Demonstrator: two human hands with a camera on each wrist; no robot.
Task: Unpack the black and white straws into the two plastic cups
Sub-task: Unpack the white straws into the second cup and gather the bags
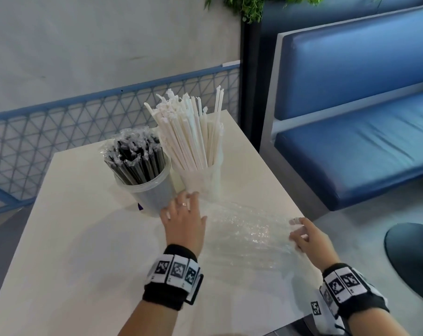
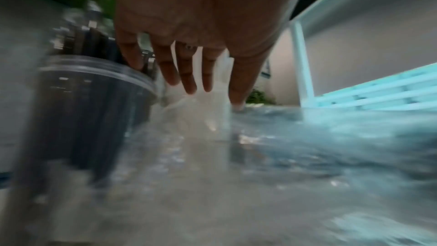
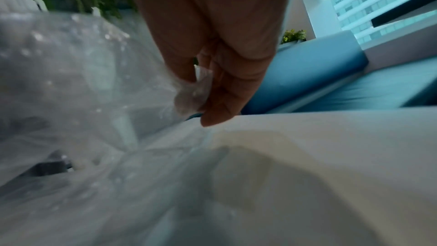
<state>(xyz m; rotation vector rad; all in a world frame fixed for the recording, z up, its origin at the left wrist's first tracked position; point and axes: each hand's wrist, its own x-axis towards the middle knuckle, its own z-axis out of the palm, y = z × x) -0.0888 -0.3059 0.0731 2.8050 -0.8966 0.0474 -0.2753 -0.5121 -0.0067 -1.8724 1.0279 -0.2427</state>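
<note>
Black wrapped straws stand in a clear plastic cup on the table. Beside it, to the right, white paper-wrapped straws fill a second clear cup. A clear, empty plastic bag lies flat on the table in front of the cups. My left hand hovers with straight, spread fingers over the bag's left end, close to the black-straw cup. My right hand pinches the bag's right edge between thumb and fingers near the table's right side.
A blue padded bench stands right of the table. A blue mesh railing runs behind it on the left. A dark round table base sits on the floor at the right. Green plants hang above.
</note>
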